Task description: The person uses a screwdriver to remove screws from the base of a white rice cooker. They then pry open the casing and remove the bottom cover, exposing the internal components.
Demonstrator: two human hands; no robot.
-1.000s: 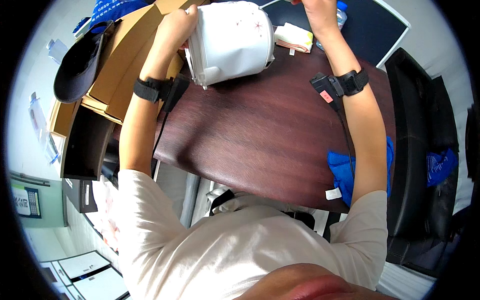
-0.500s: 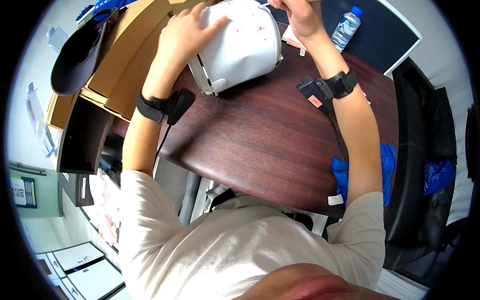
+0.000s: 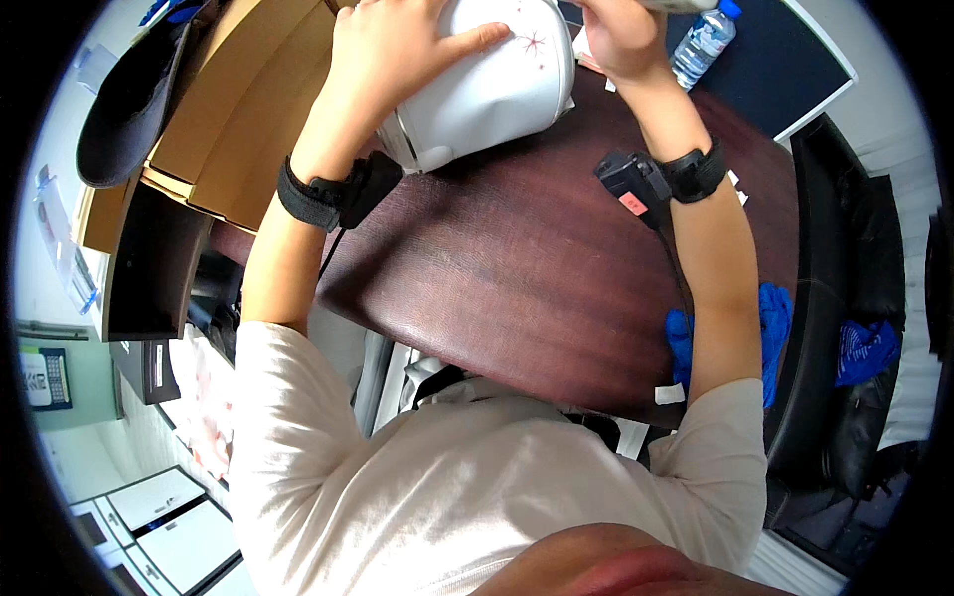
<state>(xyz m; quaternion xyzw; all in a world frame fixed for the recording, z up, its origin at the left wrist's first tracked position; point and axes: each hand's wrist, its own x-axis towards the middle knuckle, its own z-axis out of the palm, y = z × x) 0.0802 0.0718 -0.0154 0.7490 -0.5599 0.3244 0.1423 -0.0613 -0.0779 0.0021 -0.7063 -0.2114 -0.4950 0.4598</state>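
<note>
At the top of the view a white rounded case [image 3: 487, 109] with reddish star-like marks stands on the dark wooden table [image 3: 477, 248]; its upper part is cut off by the frame. My left hand [image 3: 393, 50] grips its left side, thumb stretched across the white surface and fingers partly out of view. To the right of the case, my right hand [image 3: 628, 40] is closed with bent fingers. A pale object [image 3: 681, 4] shows just beyond that hand at the top edge. What the right fingers hold is hidden.
A water bottle [image 3: 706, 45] with a blue cap stands behind my right wrist. Cardboard boxes [image 3: 248, 119] and a dark cap [image 3: 139, 99] are at the left. Blue cloth [image 3: 775, 328] lies under my right forearm, near a black sofa [image 3: 820, 298]. Cables hang from both wrist devices.
My left hand has shifted right and up over the case. My right hand has moved slightly right, away from the case. The case sits a little higher in view.
</note>
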